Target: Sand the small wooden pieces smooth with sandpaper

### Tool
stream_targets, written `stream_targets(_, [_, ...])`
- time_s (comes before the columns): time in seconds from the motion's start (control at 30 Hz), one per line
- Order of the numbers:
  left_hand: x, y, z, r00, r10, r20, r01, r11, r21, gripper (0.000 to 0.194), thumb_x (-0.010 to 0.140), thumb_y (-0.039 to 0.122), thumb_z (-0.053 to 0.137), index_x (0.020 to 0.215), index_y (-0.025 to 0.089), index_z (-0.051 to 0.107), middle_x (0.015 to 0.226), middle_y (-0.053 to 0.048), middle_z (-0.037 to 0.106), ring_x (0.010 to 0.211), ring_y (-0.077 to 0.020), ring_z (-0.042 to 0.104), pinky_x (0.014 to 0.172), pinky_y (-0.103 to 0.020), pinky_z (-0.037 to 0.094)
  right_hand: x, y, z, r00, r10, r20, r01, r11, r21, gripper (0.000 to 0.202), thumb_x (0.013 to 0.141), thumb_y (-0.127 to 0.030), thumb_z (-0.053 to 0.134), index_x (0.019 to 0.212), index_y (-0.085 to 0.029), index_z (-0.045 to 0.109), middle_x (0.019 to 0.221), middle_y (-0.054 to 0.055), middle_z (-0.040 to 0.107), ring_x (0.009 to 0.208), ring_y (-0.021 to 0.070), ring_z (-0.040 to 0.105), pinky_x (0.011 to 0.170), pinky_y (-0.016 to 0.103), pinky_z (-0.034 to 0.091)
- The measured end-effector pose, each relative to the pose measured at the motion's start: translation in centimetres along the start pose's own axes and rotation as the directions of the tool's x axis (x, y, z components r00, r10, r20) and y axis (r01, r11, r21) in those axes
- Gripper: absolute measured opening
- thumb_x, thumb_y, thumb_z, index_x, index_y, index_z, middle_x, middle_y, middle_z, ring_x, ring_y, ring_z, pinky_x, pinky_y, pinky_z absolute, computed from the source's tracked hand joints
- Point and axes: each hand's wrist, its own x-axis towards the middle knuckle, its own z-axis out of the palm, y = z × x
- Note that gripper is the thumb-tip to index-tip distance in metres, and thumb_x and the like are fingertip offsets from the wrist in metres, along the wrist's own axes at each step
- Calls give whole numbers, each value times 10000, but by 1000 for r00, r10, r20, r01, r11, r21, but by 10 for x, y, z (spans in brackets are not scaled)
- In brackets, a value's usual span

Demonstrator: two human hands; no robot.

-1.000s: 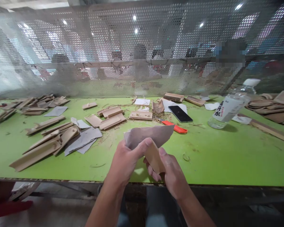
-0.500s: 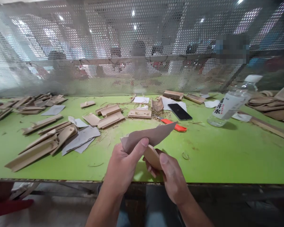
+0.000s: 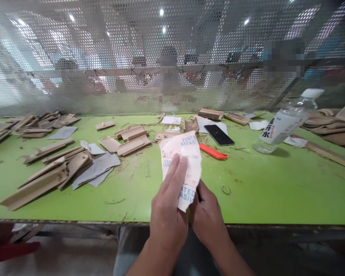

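A sheet of sandpaper (image 3: 193,163), its white printed backing facing me, stands tilted up above the front of the green table. My left hand (image 3: 168,203) presses on that backing with its fingers stretched along it. Behind the sheet's lower right edge is my right hand (image 3: 207,211), closed, with its fingertips out of sight. The bamboo piece that it held half a second ago is now hidden by the sandpaper and my hands. Just beyond the sheet lies an orange utility knife (image 3: 214,151).
Bamboo pieces (image 3: 34,188) lie in groups at left and centre, beside grey sandpaper sheets (image 3: 96,168). A phone (image 3: 219,135) and a water bottle (image 3: 284,124) are on the right. Shavings dot the green tabletop (image 3: 270,191). A perforated metal screen (image 3: 117,92) rises behind.
The sandpaper has turned from its grey side to its printed backing and now covers the bamboo piece. My left hand has moved right, over the sheet and close to my right hand.
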Motion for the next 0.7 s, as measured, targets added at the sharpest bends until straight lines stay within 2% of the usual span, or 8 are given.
stream_targets(0.07, [-7, -4, 5, 999, 43, 17, -43, 999, 9, 618, 1017, 117, 517, 1591, 331, 431, 1662, 6, 402, 1527, -215, 387, 1259, -322, 324, 1, -3, -1, 998, 57, -31, -56, 997, 47, 544, 1046, -523, 500, 1538, -294, 535, 1487, 85, 634, 1325, 359, 597, 1071, 455, 495])
stream_targets(0.13, [-9, -6, 7, 997, 75, 32, -75, 997, 7, 650, 1006, 91, 514, 1600, 334, 411, 1649, -10, 421, 1509, -220, 415, 1254, -339, 340, 2, -5, -1, 993, 99, -60, -95, 994, 55, 532, 1041, -525, 507, 1516, -290, 557, 1451, 89, 662, 1297, 361, 617, 1033, 436, 514])
stream_targets(0.27, [2, -4, 1, 997, 72, -22, -71, 996, 52, 599, 1007, 122, 542, 1577, 287, 469, 1626, -46, 459, 1497, -244, 439, 1245, -373, 365, 0, -3, 1, 1000, 11, -24, -13, 996, -83, 502, 1049, -480, 503, 1487, -248, 582, 1424, 114, 673, 1311, 341, 608, 1040, 407, 486])
stream_targets(0.33, [8, -3, -2, 997, 67, -31, -64, 994, 86, 564, 1011, 123, 536, 1555, 267, 506, 1627, -47, 461, 1501, -240, 434, 1245, -365, 363, -2, -1, 2, 1000, -23, 2, 23, 992, -122, 472, 1040, -449, 520, 1440, -222, 625, 1337, 127, 719, 1206, 328, 665, 960, 385, 519])
stream_targets(0.43, [8, -4, -3, 998, 68, -2, -67, 989, 129, 595, 995, 78, 531, 1557, 272, 503, 1635, -33, 452, 1500, -226, 439, 1247, -349, 355, -3, 2, 2, 1000, -6, -16, 4, 991, -131, 432, 1015, -436, 553, 1348, -200, 694, 1229, 130, 764, 1056, 307, 714, 859, 367, 557])
stream_targets(0.53, [2, -9, -3, 997, 71, 9, -72, 988, 140, 661, 988, 63, 531, 1590, 319, 442, 1651, -3, 429, 1508, -227, 426, 1249, -355, 352, -3, 4, 3, 999, -9, -38, 5, 994, -113, 504, 1021, -493, 530, 1420, -209, 649, 1337, 133, 725, 1181, 324, 688, 966, 405, 551])
stream_targets(0.63, [-3, -14, -1, 998, 55, -8, -54, 990, 130, 661, 1016, 81, 502, 1606, 360, 397, 1670, 19, 390, 1519, -219, 399, 1249, -339, 344, -1, 6, 4, 997, 23, -72, -28, 997, -65, 614, 1029, -549, 503, 1552, -228, 516, 1489, 127, 631, 1370, 343, 586, 1094, 462, 500])
stream_targets(0.7, [-4, -14, 2, 999, 40, -32, -37, 994, 102, 646, 1025, 94, 497, 1606, 358, 393, 1682, 22, 363, 1532, -216, 366, 1254, -327, 324, 1, 6, 4, 996, 48, -74, -50, 998, -31, 641, 1020, -562, 522, 1572, -237, 494, 1519, 115, 607, 1416, 346, 548, 1125, 481, 486])
